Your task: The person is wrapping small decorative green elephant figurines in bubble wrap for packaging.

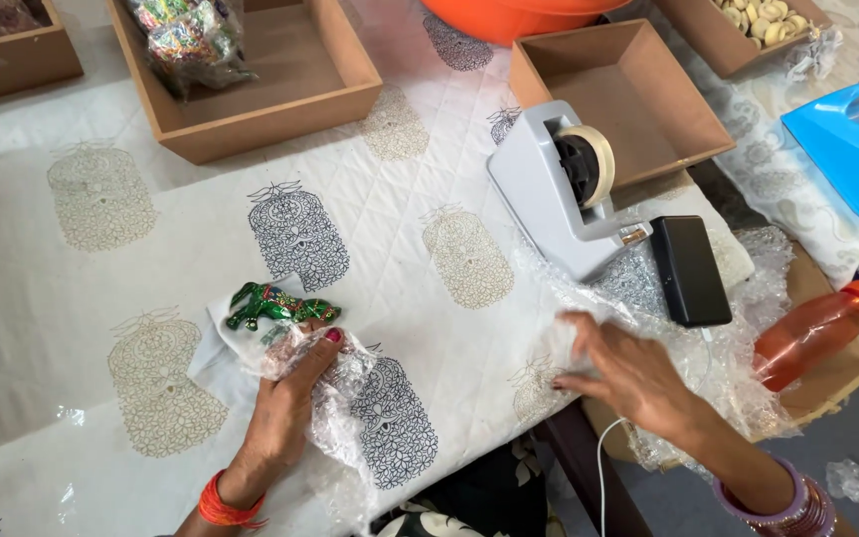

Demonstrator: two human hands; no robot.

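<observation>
One head-worn view looks steeply down, close over the cloth-covered table (101,328) (no second view)

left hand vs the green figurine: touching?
Touching. In the head view the left hand holds bubble wrap, and its thumb tip meets the underside of the green figurine with no gap.

Bright, even daylight, soft and diffuse.

Faint, short shadows only, under the grey tape dispenser (561,189) and inside the shallow wooden trays (251,75). Small glints on the crinkled bubble wrap (738,368) and on the glossy green figurine (275,304). Slight motion blur over the fingers of the right hand (628,373); sharp across the printed tablecloth (101,259). Mild wide-angle stretch toward the corners, with tray edges leaning outward.
</observation>
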